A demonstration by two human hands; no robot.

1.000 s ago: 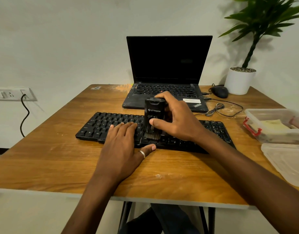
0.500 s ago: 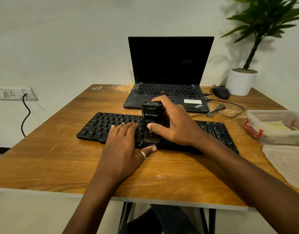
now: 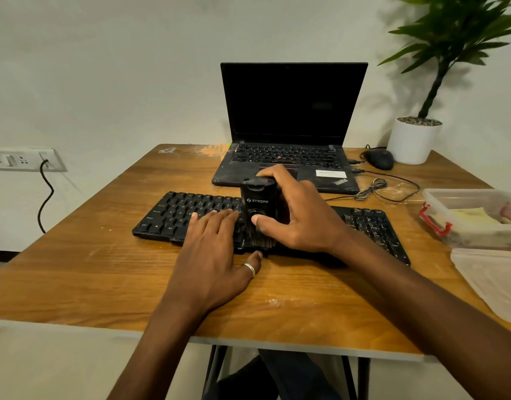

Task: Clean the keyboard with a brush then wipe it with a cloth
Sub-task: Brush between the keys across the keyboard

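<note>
A black keyboard (image 3: 179, 215) lies across the middle of the wooden table (image 3: 104, 255). My right hand (image 3: 300, 217) grips an upright black brush (image 3: 258, 197) with white lettering; its bristles press down on the keys near the keyboard's front edge. My left hand (image 3: 216, 255) lies flat with spread fingers on the keyboard just left of the brush, thumb on the table below the front edge. A ring sits on the thumb. No cloth can be made out with certainty.
Behind the keyboard stands an open black laptop (image 3: 292, 125). A mouse (image 3: 380, 158), its coiled cable (image 3: 372, 189) and a white plant pot (image 3: 413, 140) are at the back right. At the right edge a clear box (image 3: 473, 215) and its lid (image 3: 496, 281) rest.
The brush in my right hand has slid toward the keyboard's front edge, bristles staying on the keys. My left hand has stayed pressed in place.
</note>
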